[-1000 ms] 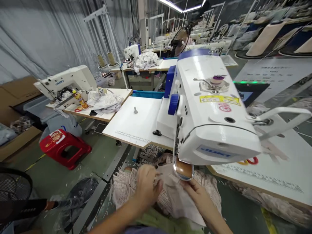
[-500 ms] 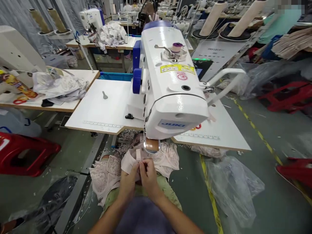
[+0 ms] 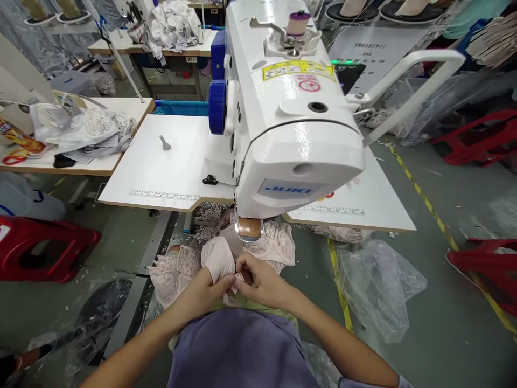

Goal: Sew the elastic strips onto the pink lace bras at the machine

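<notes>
A pale pink lace bra (image 3: pixel 218 258) lies bunched over my lap, just below the sewing machine head (image 3: pixel 301 167). My left hand (image 3: pixel 205 291) is closed on its smooth fabric, thumb and fingers pinched together. Close beside it, my right hand (image 3: pixel 260 280) pinches a narrow light strip of the same bra, fingers bent around it. The two thumbs nearly meet, and the exact part between the fingertips is partly hidden. More pale lace (image 3: pixel 177 269) spreads to the left, and a lace cup (image 3: pixel 272 242) rests on the right under the machine's front.
The white machine table (image 3: pixel 161 167) carries a small grey tool (image 3: pixel 165 143) and a black clip (image 3: pixel 210 180). White garments (image 3: pixel 92 129) lie on the left table. Red stools (image 3: pixel 44 248) stand on both sides. Clear plastic (image 3: pixel 379 291) covers floor at the right.
My hands have turned inward, with elbows farther apart, and shifted slightly down toward my body. The bra fabric is folded over, and the flat strap piece seen upright before is now between the fingers. The view has tilted down.
</notes>
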A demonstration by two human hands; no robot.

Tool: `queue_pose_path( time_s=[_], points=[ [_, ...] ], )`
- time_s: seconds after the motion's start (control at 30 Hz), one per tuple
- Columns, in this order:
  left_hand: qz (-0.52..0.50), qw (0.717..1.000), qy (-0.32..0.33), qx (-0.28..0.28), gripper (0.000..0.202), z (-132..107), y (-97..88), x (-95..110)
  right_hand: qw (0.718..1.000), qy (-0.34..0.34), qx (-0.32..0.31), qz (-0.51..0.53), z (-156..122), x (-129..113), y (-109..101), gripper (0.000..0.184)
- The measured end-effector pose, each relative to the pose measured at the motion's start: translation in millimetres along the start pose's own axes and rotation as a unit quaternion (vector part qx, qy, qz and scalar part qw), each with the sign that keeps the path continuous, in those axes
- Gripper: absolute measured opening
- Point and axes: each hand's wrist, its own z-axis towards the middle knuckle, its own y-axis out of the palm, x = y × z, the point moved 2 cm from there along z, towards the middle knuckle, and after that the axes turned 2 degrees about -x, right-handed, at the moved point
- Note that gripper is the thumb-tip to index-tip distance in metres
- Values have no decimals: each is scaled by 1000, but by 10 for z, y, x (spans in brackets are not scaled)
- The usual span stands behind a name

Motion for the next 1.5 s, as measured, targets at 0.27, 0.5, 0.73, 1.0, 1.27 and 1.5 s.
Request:
queue_pose_path(
  time_s=[0.27, 0.5, 0.73, 1.0, 1.27, 1.5],
  points=[
    [-231, 971, -36, 42, 30, 80, -98, -86, 973, 48, 212, -71, -170, 68, -189, 14],
    [-319, 938, 29, 134, 34, 170, 156, -111, 958, -109, 239, -113, -93, -93, 139, 12],
    [-299, 936, 44, 182, 37, 191, 258, -141, 952, -71, 270, -124, 11, -69, 122, 13],
    [-158, 968, 88, 173, 31, 150, 229, -137, 987, 21, 147, -63, 21, -49, -79, 7],
    [-137, 969, 123, 162, 20, 100, 212, -10, 995, -12, 73, -66, 27, -236, -183, 14],
    [-148, 982, 45, 107, 29, 158, 146, 11, 985, -16, 132, -110, 13, -188, -112, 9]
  ],
)
